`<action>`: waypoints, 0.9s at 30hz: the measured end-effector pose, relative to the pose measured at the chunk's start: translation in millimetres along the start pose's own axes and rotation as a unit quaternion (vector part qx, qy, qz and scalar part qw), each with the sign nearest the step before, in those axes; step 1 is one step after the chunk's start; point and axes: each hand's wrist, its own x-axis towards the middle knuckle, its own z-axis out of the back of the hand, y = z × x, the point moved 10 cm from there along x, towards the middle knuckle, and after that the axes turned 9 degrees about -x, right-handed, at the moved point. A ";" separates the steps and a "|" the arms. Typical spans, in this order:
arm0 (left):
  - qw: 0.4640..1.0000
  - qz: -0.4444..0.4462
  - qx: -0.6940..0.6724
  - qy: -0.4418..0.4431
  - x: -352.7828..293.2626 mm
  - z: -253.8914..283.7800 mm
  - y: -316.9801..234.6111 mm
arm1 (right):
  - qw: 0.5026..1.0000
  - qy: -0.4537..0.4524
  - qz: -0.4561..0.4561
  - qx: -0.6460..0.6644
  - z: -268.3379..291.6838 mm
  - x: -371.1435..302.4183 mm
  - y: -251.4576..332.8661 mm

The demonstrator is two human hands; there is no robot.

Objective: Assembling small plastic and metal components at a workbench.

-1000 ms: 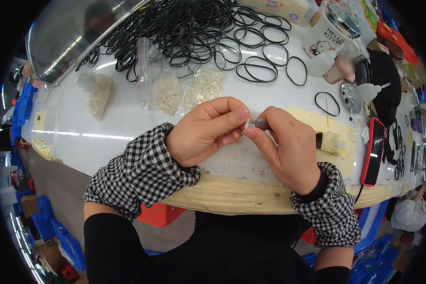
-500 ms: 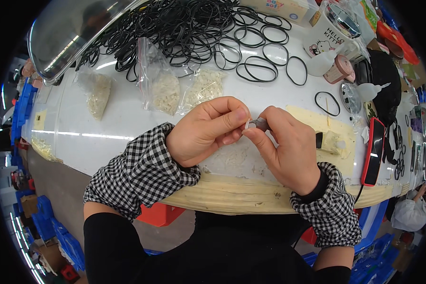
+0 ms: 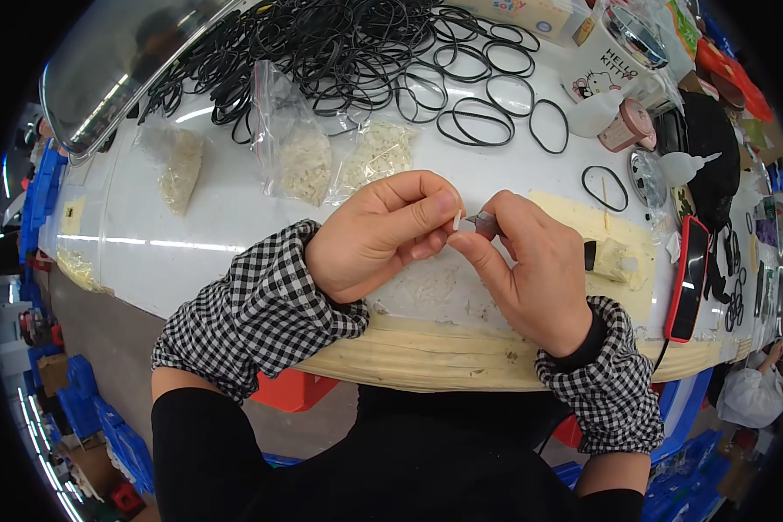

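My left hand (image 3: 381, 233) is closed in a pinch on a small white piece (image 3: 457, 223), held between thumb and fingertips. My right hand (image 3: 538, 265) grips a small grey tool (image 3: 485, 226) with a thin metal tip. That tip points left and meets or nearly meets the white piece; which of the two, I cannot tell. Most of the tool is hidden in the fingers. Both hands are raised over the table's near edge. Beyond them lie clear plastic bags (image 3: 304, 165) of small pale pieces, one farther left (image 3: 181, 170).
A heap of black rubber loops (image 3: 322, 52) covers the far table (image 3: 130, 261). To the right are a single loop (image 3: 605, 188), a yellowish block (image 3: 616, 261) on pale tape, a red-edged phone (image 3: 689, 278), a pink jar (image 3: 626, 129) and a white cup (image 3: 602, 65). A clear lid (image 3: 122, 70) stands far left.
The white piece now shows more upright at my left fingertips. Both hands keep nearly the same place and grip; the view has shifted slightly.
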 end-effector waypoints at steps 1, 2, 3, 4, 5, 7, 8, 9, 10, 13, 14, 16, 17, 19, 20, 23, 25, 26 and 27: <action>1.000 0.002 0.006 0.001 -0.2 -0.4 -0.1 | 1.000 0.002 -0.001 0.000 -0.1 0.1 0.0; 1.000 0.004 0.007 0.001 -0.3 -0.6 0.1 | 1.000 -0.002 0.001 -0.001 0.3 0.0 -0.2; 1.000 0.005 0.008 0.001 -0.7 -0.8 0.4 | 1.000 -0.007 0.003 -0.001 -0.2 -0.1 -0.9; 1.000 0.007 0.009 0.001 -0.9 -1.0 0.7 | 1.000 -0.011 0.005 -0.002 0.0 -0.1 -1.1; 1.000 0.006 0.008 0.002 -0.8 -1.4 0.8 | 1.000 -0.010 0.004 -0.004 -0.2 0.0 -1.1; 1.000 0.005 0.007 0.005 -0.6 -1.8 1.2 | 1.000 -0.008 0.003 -0.007 -0.5 0.0 -0.5; 1.000 0.006 0.008 0.004 -0.4 -1.6 1.3 | 1.000 -0.005 0.004 -0.013 -0.7 0.0 0.1; 1.000 0.007 0.008 0.003 -0.1 -1.4 1.6 | 1.000 -0.002 0.006 -0.018 -0.7 0.0 0.8; 1.000 0.007 0.008 0.002 0.1 -1.2 1.9 | 1.000 0.001 0.008 -0.024 -0.7 -0.1 1.3; 1.000 0.006 0.009 0.003 -0.3 -3.0 0.8 | 0.999 0.022 0.019 -0.047 -2.4 -0.8 2.7; 1.000 0.005 0.009 0.002 -0.4 -3.2 0.7 | 0.999 0.019 0.019 -0.043 -2.2 -0.8 2.7; 1.000 0.006 0.009 -0.001 -0.6 -3.0 1.1 | 0.999 0.014 0.020 -0.035 -3.0 -1.3 2.5; 1.000 0.002 0.014 -0.013 -0.8 -1.3 -0.4 | 1.000 0.002 0.021 -0.023 -1.2 -0.5 2.5; 0.999 -0.004 0.024 -0.038 -1.7 1.6 -3.9 | 0.999 -0.022 0.023 0.002 2.0 0.5 2.3; 0.998 -0.018 0.019 -0.060 -1.3 7.5 -9.0 | 1.000 -0.016 0.015 0.005 -0.2 0.6 0.8; 0.988 -0.059 0.010 -0.141 -2.4 25.8 -25.2 | 1.000 0.015 0.002 0.008 -11.1 -0.5 1.3; 0.975 -0.081 0.017 -0.208 -4.2 31.7 -32.6 | 0.999 0.049 0.008 -0.003 -22.8 -2.6 6.1; 0.975 -0.084 0.019 -0.204 -5.2 35.4 -31.9 | 0.998 0.060 0.012 -0.002 -27.0 -2.9 9.0; 0.975 -0.087 0.019 -0.203 -5.8 38.7 -32.1 | 0.997 0.070 0.016 -0.001 -30.0 -2.7 12.6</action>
